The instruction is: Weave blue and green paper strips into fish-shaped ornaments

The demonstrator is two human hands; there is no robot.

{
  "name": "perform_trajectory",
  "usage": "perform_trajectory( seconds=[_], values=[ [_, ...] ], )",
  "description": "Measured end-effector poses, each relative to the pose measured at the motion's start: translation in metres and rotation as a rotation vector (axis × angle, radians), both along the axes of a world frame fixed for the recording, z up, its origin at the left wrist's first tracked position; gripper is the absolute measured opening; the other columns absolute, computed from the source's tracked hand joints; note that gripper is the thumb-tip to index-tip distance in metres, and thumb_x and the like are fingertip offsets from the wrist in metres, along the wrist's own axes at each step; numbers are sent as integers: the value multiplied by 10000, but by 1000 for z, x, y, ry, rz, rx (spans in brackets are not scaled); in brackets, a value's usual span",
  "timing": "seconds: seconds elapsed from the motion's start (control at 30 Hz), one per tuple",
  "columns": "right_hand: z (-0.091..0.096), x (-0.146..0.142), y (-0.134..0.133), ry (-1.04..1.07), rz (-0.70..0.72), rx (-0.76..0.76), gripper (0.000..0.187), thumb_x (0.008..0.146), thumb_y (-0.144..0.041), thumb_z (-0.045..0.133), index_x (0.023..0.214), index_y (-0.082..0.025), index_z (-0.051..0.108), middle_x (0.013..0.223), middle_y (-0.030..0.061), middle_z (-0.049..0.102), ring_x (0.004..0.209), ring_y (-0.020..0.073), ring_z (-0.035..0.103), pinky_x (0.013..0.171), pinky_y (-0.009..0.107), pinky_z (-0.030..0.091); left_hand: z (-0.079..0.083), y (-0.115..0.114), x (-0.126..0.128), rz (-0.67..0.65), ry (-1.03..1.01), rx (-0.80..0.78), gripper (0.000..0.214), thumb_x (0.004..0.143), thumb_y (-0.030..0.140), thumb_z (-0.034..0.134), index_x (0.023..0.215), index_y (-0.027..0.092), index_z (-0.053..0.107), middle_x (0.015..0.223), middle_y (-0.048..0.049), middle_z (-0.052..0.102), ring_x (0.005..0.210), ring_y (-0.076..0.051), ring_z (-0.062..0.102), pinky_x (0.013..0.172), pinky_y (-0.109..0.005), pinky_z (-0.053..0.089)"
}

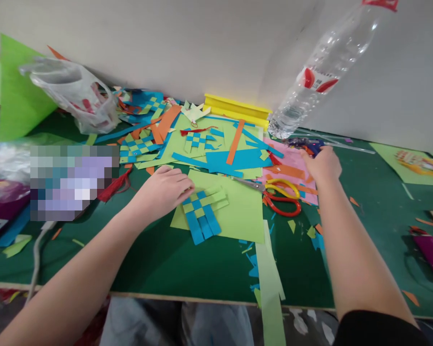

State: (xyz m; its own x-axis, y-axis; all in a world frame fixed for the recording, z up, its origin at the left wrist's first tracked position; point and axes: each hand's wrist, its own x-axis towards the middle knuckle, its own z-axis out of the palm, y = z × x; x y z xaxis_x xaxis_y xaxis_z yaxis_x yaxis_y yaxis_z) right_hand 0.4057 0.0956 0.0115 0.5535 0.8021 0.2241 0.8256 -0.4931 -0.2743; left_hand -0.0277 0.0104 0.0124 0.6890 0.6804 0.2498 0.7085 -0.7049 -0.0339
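Note:
My left hand (168, 190) is closed, its thumb and fingers pinched at the upper left edge of a blue-and-green woven paper piece (201, 211). Loose strip ends stick out from the weave, which lies over a light green sheet (243, 218). Stretched out to the right, my right hand (324, 164) has its fingers wrapped round a dark blue tool (312, 146), perhaps a glue gun; much of it is hidden. Pink paper (290, 156) lies beside that hand. Between the hands are scissors (283, 194) with red and yellow handles, their blades pointing left.
A tall plastic bottle (319, 79) leans at the wall beside a yellow strip (238, 109). Paper scraps and other weaves (139, 146) cover the back. At left are a plastic bag (75, 98), a red tassel (113, 187), a blurred-out device (77, 185) and its cable (37, 257).

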Motion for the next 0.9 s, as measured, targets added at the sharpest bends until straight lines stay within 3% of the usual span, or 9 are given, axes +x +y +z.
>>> perform_trajectory(
  seconds=[0.23, 0.37, 0.47, 0.6, 0.73, 0.9],
  values=[
    [-20, 9, 14, -3, -40, -109, 737, 804, -559, 579, 1257, 17, 496, 1191, 337, 581, 1101, 430, 575, 868, 540, 468, -4, 0, 0, 7, 28, -9, 309, 979, 300, 429, 792, 180, 644, 748, -33, 673, 762, -199, 600, 728, -357, 354],
    [-15, -2, -2, -233, 36, -5, 698, 824, -534, 549, 1259, 9, 493, 1268, 329, 533, 1199, 446, 484, 932, 586, 407, -2, 0, 2, 6, 32, 1, 313, 981, 301, 425, 783, 177, 634, 727, -26, 663, 739, -195, 596, 720, -357, 354],
    [3, -25, -30, -336, 227, 86, 578, 855, -482, 511, 1251, -61, 516, 1206, 255, 593, 1139, 398, 530, 917, 542, 415, 0, -1, 2, 5, 35, -20, 307, 982, 293, 419, 794, 175, 631, 742, -30, 667, 745, -197, 598, 727, -364, 356],
    [21, -64, -82, -378, 534, -61, 329, 867, -411, 479, 1003, -155, 635, 928, 136, 684, 966, 317, 605, 910, 499, 412, 2, -2, 2, 5, 28, -64, 277, 961, 257, 423, 766, 178, 603, 721, -29, 654, 725, -194, 593, 720, -364, 361],
    [17, -84, -122, -411, 707, -144, 325, 853, -332, 467, 1072, -150, 624, 1034, 140, 676, 1036, 318, 592, 916, 483, 430, 4, -5, 3, 2, -42, -94, 202, 925, 201, 418, 794, 182, 570, 753, -18, 659, 736, -184, 616, 741, -359, 370],
    [1, -79, -127, -298, 771, -171, 410, 804, -260, 489, 1184, -133, 576, 1165, 154, 641, 1113, 326, 582, 919, 481, 477, 5, -6, 2, 3, -43, -143, 168, 916, 195, 433, 851, 191, 587, 820, -29, 686, 785, -199, 636, 765, -368, 369]
  ],
)
